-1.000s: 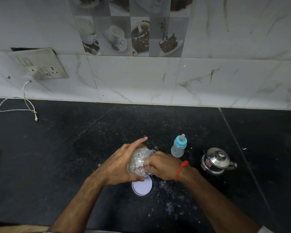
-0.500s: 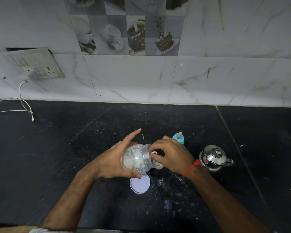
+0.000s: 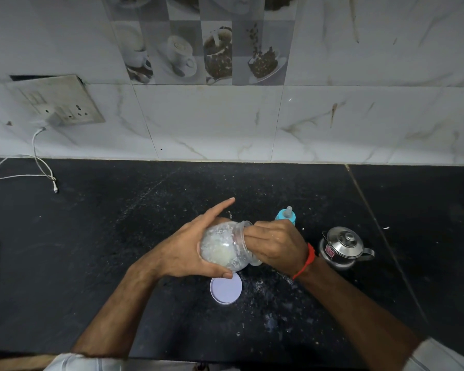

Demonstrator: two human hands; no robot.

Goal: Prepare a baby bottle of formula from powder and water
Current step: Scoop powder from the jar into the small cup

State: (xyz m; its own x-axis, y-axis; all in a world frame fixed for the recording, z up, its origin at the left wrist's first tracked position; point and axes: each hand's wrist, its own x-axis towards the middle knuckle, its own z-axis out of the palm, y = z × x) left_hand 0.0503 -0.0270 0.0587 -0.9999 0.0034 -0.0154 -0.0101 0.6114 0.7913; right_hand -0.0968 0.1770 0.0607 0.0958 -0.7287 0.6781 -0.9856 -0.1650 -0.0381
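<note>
My left hand grips a clear plastic jar of white powder, tilted on its side with the mouth pointing right. The index finger sticks out straight. My right hand has its fingers pushed into the jar's mouth; whatever they hold inside is hidden. Behind the right hand stands the baby bottle, only its blue collar and clear teat showing. The jar's white lid lies flat on the black counter just below the jar.
A small steel kettle with lid and handle stands right of my right hand. Spilled powder specks dot the counter near the lid. A white cable hangs from a wall socket at the left. The tiled wall closes the back.
The jar has tipped further onto its side. My right hand came out briefly and now reaches back into the mouth, covering most of the baby bottle.
</note>
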